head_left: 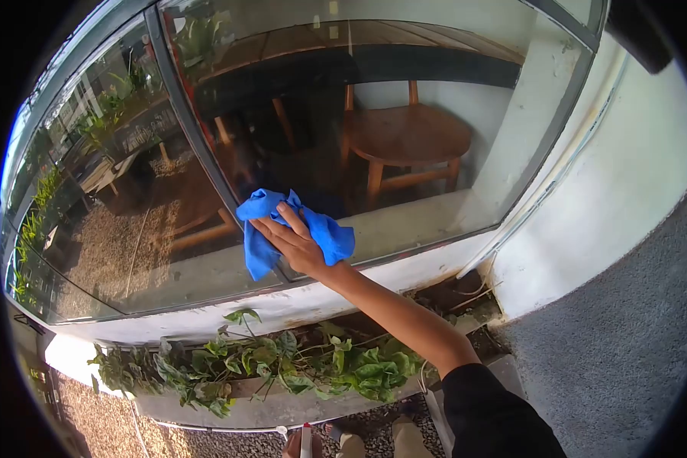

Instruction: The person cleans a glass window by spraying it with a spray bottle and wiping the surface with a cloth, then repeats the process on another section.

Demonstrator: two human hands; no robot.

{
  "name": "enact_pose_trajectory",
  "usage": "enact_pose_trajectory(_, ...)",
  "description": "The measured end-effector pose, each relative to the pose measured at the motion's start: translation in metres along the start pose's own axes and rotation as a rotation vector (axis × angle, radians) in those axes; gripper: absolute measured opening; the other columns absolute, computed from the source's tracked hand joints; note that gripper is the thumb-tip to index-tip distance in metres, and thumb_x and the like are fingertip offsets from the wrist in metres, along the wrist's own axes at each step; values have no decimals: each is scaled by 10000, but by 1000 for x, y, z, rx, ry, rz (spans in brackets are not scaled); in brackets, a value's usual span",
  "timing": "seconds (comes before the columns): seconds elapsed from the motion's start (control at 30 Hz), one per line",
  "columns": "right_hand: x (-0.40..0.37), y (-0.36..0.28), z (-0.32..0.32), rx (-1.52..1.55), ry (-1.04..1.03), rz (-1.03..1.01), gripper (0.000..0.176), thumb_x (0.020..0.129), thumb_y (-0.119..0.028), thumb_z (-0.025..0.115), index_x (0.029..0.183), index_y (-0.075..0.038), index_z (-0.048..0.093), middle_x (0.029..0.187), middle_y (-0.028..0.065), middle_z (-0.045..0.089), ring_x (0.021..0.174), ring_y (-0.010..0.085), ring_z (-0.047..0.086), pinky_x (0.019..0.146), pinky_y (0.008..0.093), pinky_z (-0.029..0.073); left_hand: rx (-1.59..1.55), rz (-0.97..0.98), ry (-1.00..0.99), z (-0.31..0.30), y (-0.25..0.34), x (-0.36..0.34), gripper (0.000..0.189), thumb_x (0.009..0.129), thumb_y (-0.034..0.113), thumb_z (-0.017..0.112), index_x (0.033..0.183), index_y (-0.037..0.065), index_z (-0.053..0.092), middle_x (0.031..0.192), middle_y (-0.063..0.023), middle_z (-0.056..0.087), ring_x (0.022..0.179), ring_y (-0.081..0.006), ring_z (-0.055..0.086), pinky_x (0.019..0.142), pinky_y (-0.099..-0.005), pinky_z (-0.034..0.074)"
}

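My right hand (291,243) presses a bunched blue cloth (333,238) against the window glass (298,145), close to the lower end of the dark upright frame bar (195,122). The thumb and fingers lie over the cloth, and part of it hangs down below them. At the bottom edge of the view, my left hand (291,447) shows only in part. It is closed on a white object with a red tip (306,441), most of which is cut off, so its kind cannot be made out.
Below the window runs a planter (244,411) with leafy green plants (282,362). A white wall (572,221) and grey pavement (618,343) lie to the right. Behind the glass stands a wooden chair (408,136). My feet are on gravel (229,443).
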State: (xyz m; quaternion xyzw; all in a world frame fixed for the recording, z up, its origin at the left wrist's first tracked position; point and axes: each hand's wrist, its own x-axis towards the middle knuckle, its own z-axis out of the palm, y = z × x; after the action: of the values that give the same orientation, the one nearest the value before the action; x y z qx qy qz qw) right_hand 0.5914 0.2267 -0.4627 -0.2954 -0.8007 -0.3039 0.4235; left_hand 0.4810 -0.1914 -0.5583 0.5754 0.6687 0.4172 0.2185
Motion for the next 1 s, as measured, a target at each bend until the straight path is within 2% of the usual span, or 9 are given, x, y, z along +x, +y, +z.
enact_pose_trajectory(0.23,-88,123,-41,-68,32,-55,559,798,-58,574,1297,-308,609,1472,-125,396,1410,205,269,854,372,482,99,83,-100,33,18,11,280,861,106,662,1117,-6,646,914,-214,652,790,-385,638,684,-437,511)
enact_pose_trajectory(0.3,-119,168,-64,-103,48,-12,551,778,-40,581,1273,-276,633,1411,-106,457,1388,222,297,871,410,481,124,216,-62,52,11,6,297,846,77,658,1130,-7,643,905,-203,654,793,-371,645,681,-439,511)
enact_pose_trajectory(0.4,-178,251,-92,-228,109,78,514,769,-164,662,1274,-253,637,1369,-48,494,1271,308,397,969,475,424,130,117,-137,72,18,7,297,845,97,653,1127,5,648,904,-183,660,798,-348,653,686,-429,520)
enact_pose_trajectory(0.57,-260,368,-149,-465,38,199,562,852,-162,591,1346,72,460,1470,175,385,1360,398,312,1085,570,290,-50,33,-176,96,15,-1,248,860,153,659,1071,23,663,877,-143,668,778,-301,661,679,-414,525)
enact_pose_trajectory(0.6,-256,369,-150,-459,40,200,562,852,-162,591,1346,72,460,1470,175,385,1360,398,312,1085,570,290,200,150,-179,94,46,12,240,864,141,671,1068,15,667,853,-140,667,753,-274,664,651,-386,525)
enact_pose_trajectory(0.7,-252,357,-149,-369,137,233,596,879,-146,547,1379,123,364,1468,240,359,1405,445,233,1114,602,222,-36,-15,-213,98,47,5,232,864,121,685,1064,4,668,818,-139,663,710,-262,660,612,-364,519)
enact_pose_trajectory(0.77,-251,342,-139,-357,82,454,582,904,-144,505,1386,137,340,1491,257,321,1417,467,196,1128,611,173,57,202,-95,109,44,4,227,861,100,691,1063,-2,666,776,-132,656,663,-269,651,593,-369,516)
enact_pose_trajectory(0.83,-245,319,-127,-325,81,456,578,916,-162,485,1387,139,336,1500,269,298,1422,472,173,1128,621,149,-87,-56,-205,107,38,-4,247,857,111,698,1072,-7,664,800,-134,658,683,-277,651,608,-375,522)
enact_pose_trajectory(1.0,-246,228,-73,-160,50,500,603,935,-249,445,1389,134,339,1513,305,252,1417,525,111,1111,657,63,-109,163,-180,95,26,-6,219,845,30,608,1053,-22,653,884,-176,649,763,-292,646,660,-379,528)
